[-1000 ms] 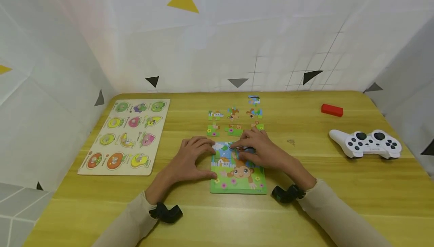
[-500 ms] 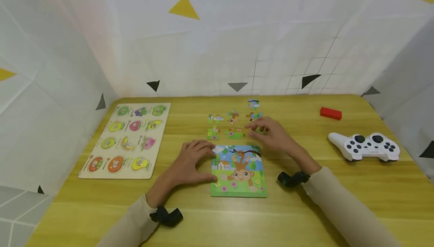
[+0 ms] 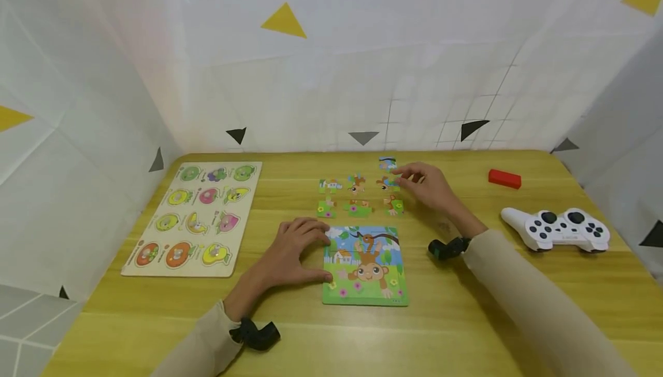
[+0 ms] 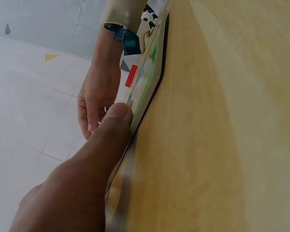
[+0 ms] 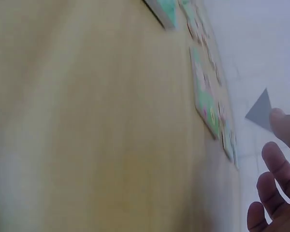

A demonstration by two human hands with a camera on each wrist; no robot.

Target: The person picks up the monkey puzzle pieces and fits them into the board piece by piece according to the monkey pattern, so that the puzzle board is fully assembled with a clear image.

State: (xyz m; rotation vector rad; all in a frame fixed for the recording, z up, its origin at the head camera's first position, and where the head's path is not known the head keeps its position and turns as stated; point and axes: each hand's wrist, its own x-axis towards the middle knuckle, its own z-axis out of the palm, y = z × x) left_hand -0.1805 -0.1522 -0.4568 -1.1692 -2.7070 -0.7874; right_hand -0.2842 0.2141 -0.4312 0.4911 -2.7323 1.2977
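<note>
Monkey puzzle (image 3: pixel 365 266) flat on the table (image 3: pixel 352 336), left hand (image 3: pixel 295 253) at its left edge, thumb touching the rim, fingers spread wide. Right hand (image 3: pixel 425 186) near the seven loose pieces (image 3: pixel 358 209) beyond, fingers loosely bent, narrowly parted from the thumb. Fruit board (image 3: pixel 232 244) leftward; white controller (image 3: pixel 559 229), red block (image 3: pixel 505 179) rightward.

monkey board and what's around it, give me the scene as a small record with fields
monkey board: picture side up
loose pieces: seven, beyond the monkey board
left grip: thumb at the monkey board's left edge
right grip: beside the upper right loose pieces, contact unclear
left side: fruit board
right side: gamepad, red block beyond it
</note>
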